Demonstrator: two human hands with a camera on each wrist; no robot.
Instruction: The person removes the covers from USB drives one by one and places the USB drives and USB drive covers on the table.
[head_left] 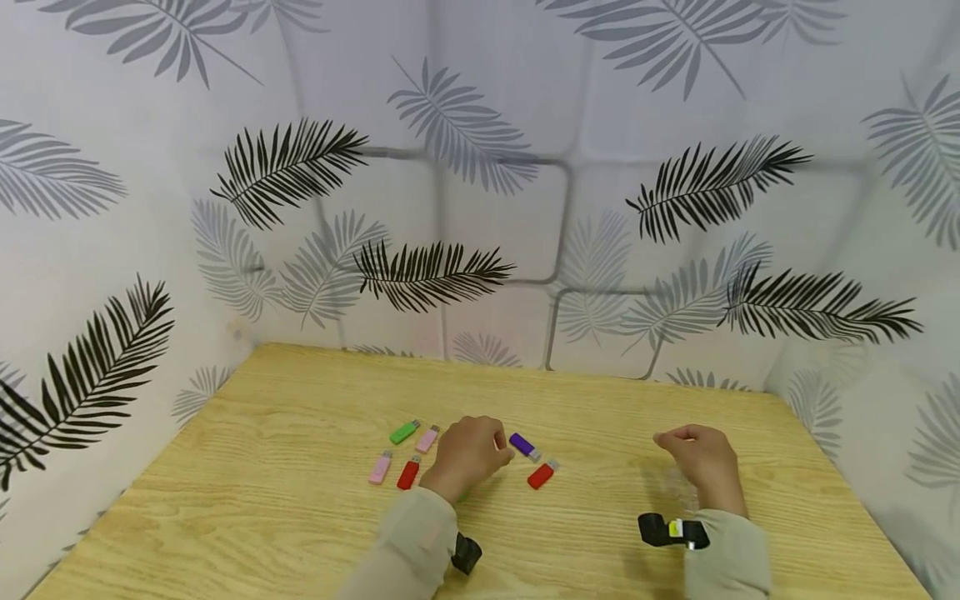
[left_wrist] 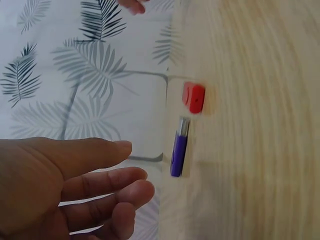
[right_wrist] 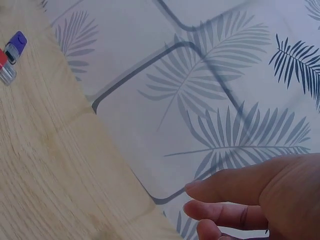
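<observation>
My left hand (head_left: 467, 454) hangs over the table with loosely bent fingers and nothing between them. Just right of it lie a purple USB flash drive (head_left: 522, 446) and a red USB flash drive (head_left: 543, 474). In the left wrist view, the purple drive (left_wrist: 179, 150) is beyond the fingertips, with the red drive (left_wrist: 194, 97) above it. Farther right, my right hand (head_left: 701, 462) hovers with thumb and fingers apart, empty in the right wrist view (right_wrist: 250, 195). A clear, see-through object (head_left: 678, 487), partly covered by this hand, sits beneath it.
Left of my left hand lie a green flash drive (head_left: 404, 432), a pink one (head_left: 427, 439), another pink one (head_left: 380, 467) and a red one (head_left: 408, 472). A bit of green (head_left: 462, 497) shows under the left wrist. A leaf-patterned curtain (head_left: 495, 208) borders the wooden table (head_left: 247, 467).
</observation>
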